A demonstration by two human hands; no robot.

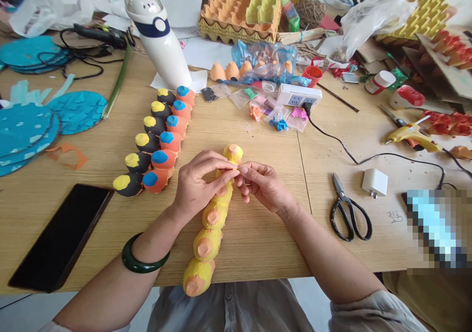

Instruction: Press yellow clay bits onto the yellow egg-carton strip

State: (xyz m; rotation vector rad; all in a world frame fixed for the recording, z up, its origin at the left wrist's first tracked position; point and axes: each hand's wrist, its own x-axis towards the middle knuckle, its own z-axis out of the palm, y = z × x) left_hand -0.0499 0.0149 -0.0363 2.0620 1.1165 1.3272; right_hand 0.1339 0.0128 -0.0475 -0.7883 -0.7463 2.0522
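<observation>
A strip of egg-carton cups [204, 247], covered in yellow with bare orange tips, lies lengthwise before me. Over its far part, my left hand [199, 182] and my right hand [267, 187] meet with thumbs and fingers pinched together. Whatever sits between the fingertips is too small to make out. My hands hide some of the cups beneath them. To the left of the strip lie two more cup strips side by side: a black one [147, 141] with yellow tips and an orange-red one [170, 142] with blue tips.
Black scissors [348, 211], a white adapter [375, 182] and a yellow glue gun [416, 136] lie at right. Bags of coloured clay [280, 115] and a power strip [298, 96] are beyond my hands. A phone [62, 236] lies left; a white bottle [158, 42] stands behind.
</observation>
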